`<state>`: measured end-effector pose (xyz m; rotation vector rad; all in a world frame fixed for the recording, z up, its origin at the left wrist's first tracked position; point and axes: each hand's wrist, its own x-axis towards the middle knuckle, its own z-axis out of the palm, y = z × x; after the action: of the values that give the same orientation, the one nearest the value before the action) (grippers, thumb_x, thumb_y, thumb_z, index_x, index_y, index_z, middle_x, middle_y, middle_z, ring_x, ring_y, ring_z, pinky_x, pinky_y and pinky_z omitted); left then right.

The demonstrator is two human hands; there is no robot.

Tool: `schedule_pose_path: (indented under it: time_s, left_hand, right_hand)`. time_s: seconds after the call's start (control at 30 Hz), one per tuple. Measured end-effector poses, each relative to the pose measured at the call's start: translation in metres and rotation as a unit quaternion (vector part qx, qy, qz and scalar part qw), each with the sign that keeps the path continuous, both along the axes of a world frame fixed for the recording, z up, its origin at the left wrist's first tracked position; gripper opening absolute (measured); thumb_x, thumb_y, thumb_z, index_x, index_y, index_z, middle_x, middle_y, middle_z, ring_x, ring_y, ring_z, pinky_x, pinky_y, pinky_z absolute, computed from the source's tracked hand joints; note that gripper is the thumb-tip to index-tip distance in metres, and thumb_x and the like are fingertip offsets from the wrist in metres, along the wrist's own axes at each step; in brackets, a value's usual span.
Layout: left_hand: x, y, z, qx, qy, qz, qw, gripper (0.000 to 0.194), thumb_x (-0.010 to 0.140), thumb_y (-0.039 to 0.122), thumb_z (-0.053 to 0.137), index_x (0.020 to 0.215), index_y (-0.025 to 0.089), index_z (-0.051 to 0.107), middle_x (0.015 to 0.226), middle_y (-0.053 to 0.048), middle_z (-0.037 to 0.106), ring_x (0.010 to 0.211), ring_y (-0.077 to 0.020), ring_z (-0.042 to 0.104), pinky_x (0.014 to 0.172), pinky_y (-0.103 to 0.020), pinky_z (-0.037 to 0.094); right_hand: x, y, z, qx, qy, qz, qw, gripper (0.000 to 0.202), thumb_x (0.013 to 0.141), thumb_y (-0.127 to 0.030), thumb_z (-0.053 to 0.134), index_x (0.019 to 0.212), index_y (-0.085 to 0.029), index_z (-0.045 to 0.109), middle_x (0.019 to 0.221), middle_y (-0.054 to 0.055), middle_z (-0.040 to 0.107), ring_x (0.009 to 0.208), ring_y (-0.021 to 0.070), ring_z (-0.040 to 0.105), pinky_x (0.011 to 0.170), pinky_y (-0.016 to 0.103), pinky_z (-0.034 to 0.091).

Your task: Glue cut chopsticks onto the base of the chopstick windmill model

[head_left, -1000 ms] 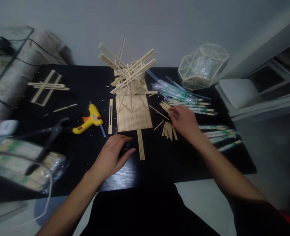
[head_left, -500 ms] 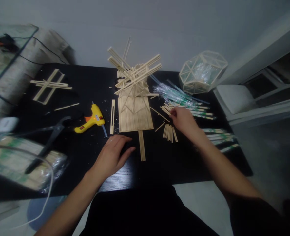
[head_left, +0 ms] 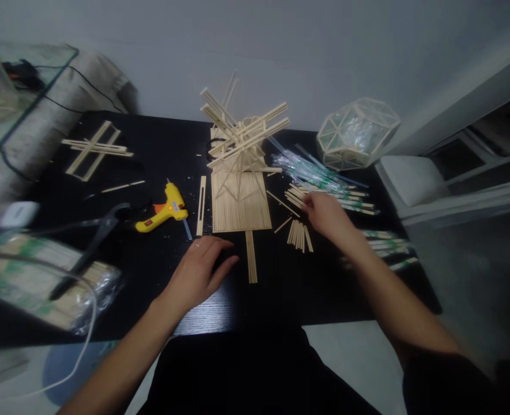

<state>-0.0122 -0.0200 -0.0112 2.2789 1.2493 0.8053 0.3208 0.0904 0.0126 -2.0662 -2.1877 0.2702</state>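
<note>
The grip of the right hand (head_left: pixel 328 214) has thumb and fingers close together at the near right end of the loose sticks (head_left: pixel 294 197); whether it is clamped on one cannot be determined. These sticks lie on the counter (head_left: pixel 276 297), directly ahead and left of the grip. The short sticks (head_left: pixel 298 235) lie fanned just below. The left hand (head_left: pixel 198 268) has its thumb apart from its fingers and holds nothing; it is positioned near the slatted panel (head_left: pixel 241 207). A narrow strip (head_left: pixel 251 259) extends from the panel's near edge. Further left lies the yellow glue gun (head_left: pixel 163 214). The crossed-stick assembly (head_left: pixel 255 136) stands behind the panel's near section.
</note>
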Motion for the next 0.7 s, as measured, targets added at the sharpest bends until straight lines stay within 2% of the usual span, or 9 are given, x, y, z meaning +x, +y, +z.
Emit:
schedule_pose_path:
  time_s: [0.17,0.2,0.27,0.33,0.4,0.53,0.7]
  left_hand:
    - [0.001,0.001,0.002,-0.004,-0.008,0.005,1.0,0.021,0.106,0.035,0.059,0.119,0.02,0.064,0.108,-0.008,0.071,0.102,-0.0242,0.069,0.091,-0.045,0.057]
    - [0.001,0.001,0.002,-0.006,-0.01,0.006,1.0,0.02,0.106,0.035,0.059,0.119,0.02,0.065,0.108,-0.008,0.071,0.102,-0.0242,0.069,0.091,-0.045,0.057]
    - [0.002,0.001,0.002,-0.009,-0.009,0.007,1.0,0.02,0.106,0.034,0.058,0.118,0.02,0.065,0.108,-0.008,0.071,0.101,-0.024,0.069,0.091,-0.045,0.057]
    - [0.003,0.001,0.001,-0.007,-0.006,0.001,1.0,0.018,0.106,0.033,0.058,0.117,0.02,0.065,0.107,-0.008,0.071,0.1,-0.0235,0.069,0.09,-0.044,0.057]
    - [0.003,0.001,0.001,-0.004,-0.005,-0.004,1.0,0.016,0.106,0.031,0.058,0.115,0.02,0.065,0.107,-0.007,0.071,0.099,-0.023,0.069,0.09,-0.043,0.057]
    - [0.004,0.001,-0.001,-0.005,-0.005,-0.009,1.0,0.014,0.105,0.028,0.058,0.114,0.02,0.066,0.106,-0.007,0.071,0.099,-0.0224,0.068,0.09,-0.043,0.056]
    - [0.006,0.001,-0.001,0.001,0.004,-0.014,1.0,0.014,0.105,0.025,0.057,0.115,0.019,0.065,0.106,-0.007,0.072,0.1,-0.0229,0.069,0.091,-0.043,0.056]
  right_hand:
    - [-0.003,-0.016,0.019,0.023,0.043,0.003,0.999,0.009,0.092,-0.018,0.065,0.098,-0.017,0.072,0.099,0.013,0.078,0.093,0.0286,0.072,0.087,0.039,0.053]
    - [-0.006,-0.021,0.022,0.025,0.068,0.007,0.997,0.009,0.093,-0.021,0.065,0.099,-0.018,0.072,0.098,0.011,0.078,0.091,0.027,0.072,0.086,0.038,0.054]
    - [-0.015,-0.035,0.023,0.004,0.19,0.031,0.981,0.009,0.092,-0.024,0.067,0.099,-0.02,0.071,0.095,0.008,0.078,0.087,0.0249,0.073,0.083,0.038,0.056]
    - [-0.028,-0.051,0.02,-0.059,0.292,0.054,0.953,0.009,0.092,-0.026,0.068,0.1,-0.021,0.07,0.095,0.006,0.079,0.088,0.0236,0.074,0.082,0.038,0.058]
    - [-0.042,-0.066,0.014,-0.122,0.355,0.049,0.926,0.017,0.088,-0.023,0.071,0.105,-0.022,0.068,0.092,0.005,0.078,0.086,0.0219,0.075,0.08,0.037,0.059]
    - [-0.062,-0.086,0.003,-0.194,0.394,0.032,0.898,0.039,0.083,-0.016,0.076,0.118,-0.023,0.06,0.084,-0.001,0.073,0.079,0.0187,0.074,0.076,0.034,0.058]
    - [-0.071,-0.093,-0.004,-0.244,0.44,0.016,0.864,0.036,0.079,-0.016,0.08,0.11,-0.022,0.061,0.081,-0.002,0.07,0.076,0.0177,0.072,0.072,0.032,0.056]
